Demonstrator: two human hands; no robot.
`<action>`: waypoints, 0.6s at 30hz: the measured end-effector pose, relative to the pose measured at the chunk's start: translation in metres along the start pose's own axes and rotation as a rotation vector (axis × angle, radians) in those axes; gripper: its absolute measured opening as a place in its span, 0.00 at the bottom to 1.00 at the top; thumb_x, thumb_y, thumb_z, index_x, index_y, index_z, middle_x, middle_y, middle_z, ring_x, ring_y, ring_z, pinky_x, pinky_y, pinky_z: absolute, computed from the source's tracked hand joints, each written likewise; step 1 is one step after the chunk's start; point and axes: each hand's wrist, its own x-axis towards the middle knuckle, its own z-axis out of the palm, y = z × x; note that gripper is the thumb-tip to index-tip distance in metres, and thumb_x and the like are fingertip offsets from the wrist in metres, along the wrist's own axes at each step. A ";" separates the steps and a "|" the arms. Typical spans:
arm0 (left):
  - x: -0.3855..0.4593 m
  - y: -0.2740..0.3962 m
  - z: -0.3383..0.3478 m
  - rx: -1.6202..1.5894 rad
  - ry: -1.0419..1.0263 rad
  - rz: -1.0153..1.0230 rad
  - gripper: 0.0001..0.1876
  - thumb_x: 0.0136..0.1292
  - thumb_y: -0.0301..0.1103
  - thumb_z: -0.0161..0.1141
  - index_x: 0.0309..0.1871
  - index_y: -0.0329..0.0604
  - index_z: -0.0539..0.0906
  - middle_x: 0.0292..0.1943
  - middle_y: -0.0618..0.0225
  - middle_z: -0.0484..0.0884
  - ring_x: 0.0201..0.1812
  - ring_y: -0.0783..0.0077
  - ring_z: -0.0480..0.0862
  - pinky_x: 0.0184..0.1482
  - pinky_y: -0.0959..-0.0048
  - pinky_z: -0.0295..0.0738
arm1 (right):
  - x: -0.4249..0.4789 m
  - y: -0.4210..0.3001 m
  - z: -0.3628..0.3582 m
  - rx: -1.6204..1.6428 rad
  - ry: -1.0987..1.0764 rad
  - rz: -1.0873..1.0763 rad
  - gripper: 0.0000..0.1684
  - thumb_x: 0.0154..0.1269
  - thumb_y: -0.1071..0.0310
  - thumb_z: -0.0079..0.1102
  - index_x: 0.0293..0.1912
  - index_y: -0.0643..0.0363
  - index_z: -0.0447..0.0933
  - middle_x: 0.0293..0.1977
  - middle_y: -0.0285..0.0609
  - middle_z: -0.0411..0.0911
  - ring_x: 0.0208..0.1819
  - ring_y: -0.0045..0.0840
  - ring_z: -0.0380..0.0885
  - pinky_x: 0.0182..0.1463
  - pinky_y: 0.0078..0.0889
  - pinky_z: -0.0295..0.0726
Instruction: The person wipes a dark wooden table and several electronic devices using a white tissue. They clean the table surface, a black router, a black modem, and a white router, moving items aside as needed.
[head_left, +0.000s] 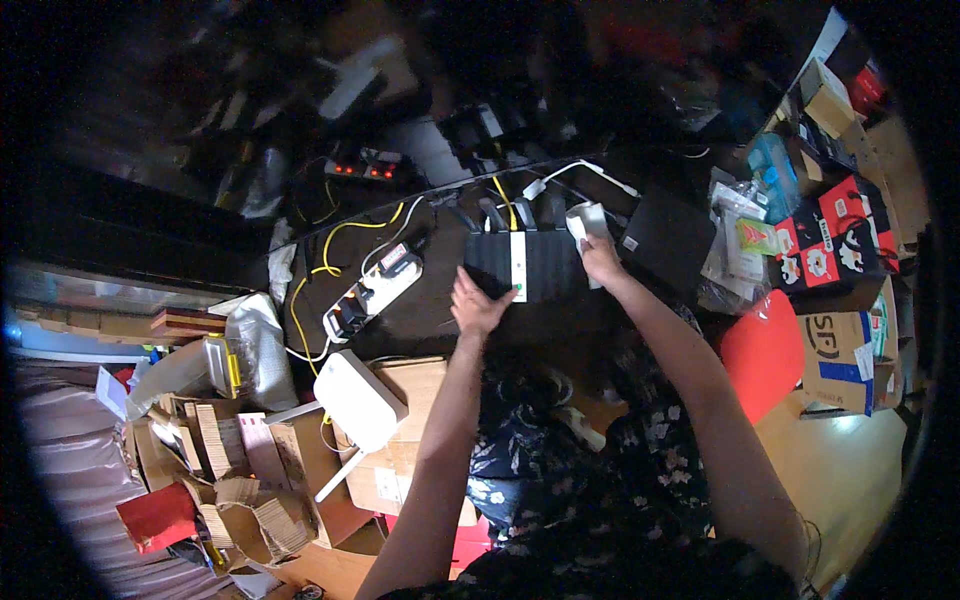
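Note:
A black ridged router (551, 259) with a white middle strip lies on a dark tabletop (427, 315). Its several dark antennas point to the far side, and a yellow network cable (504, 196) plugs into its back. My left hand (480, 304), fingers spread and holding nothing, is at the router's near left corner; the thumb reaches to the white strip. At the right end of the router, my right hand (598, 259) grips a crumpled white tissue or cloth (587, 219). A small green light glows on the strip.
Left of the router lies a white power strip (375, 296) with plugged-in adapters. A white router (360, 401) sits on a cardboard box (420, 379). A black flat box (667, 236), plastic bags (731, 240) and a red chair back (765, 352) are to the right. A white cable (581, 166) runs behind.

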 end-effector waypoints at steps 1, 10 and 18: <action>-0.001 0.009 0.003 0.008 0.005 0.013 0.65 0.33 0.64 0.68 0.68 0.38 0.41 0.65 0.51 0.53 0.64 0.51 0.56 0.63 0.53 0.53 | 0.006 0.000 0.010 0.101 0.023 0.063 0.12 0.61 0.66 0.48 0.39 0.64 0.73 0.32 0.56 0.76 0.40 0.45 0.75 0.45 0.42 0.71; 0.005 0.002 0.036 0.001 0.136 0.020 0.71 0.28 0.65 0.70 0.68 0.38 0.36 0.67 0.49 0.44 0.68 0.50 0.46 0.64 0.47 0.44 | 0.050 0.002 0.004 1.097 -0.507 0.245 0.19 0.62 0.58 0.44 0.44 0.61 0.73 0.39 0.42 0.78 0.42 0.26 0.75 0.48 0.30 0.70; 0.002 0.005 0.032 -0.019 0.080 -0.001 0.70 0.30 0.63 0.70 0.68 0.39 0.34 0.69 0.51 0.40 0.70 0.55 0.40 0.65 0.45 0.40 | 0.055 -0.002 0.000 0.076 -0.295 -0.355 0.12 0.50 0.71 0.59 0.36 0.65 0.76 0.31 0.57 0.76 0.38 0.47 0.76 0.40 0.42 0.76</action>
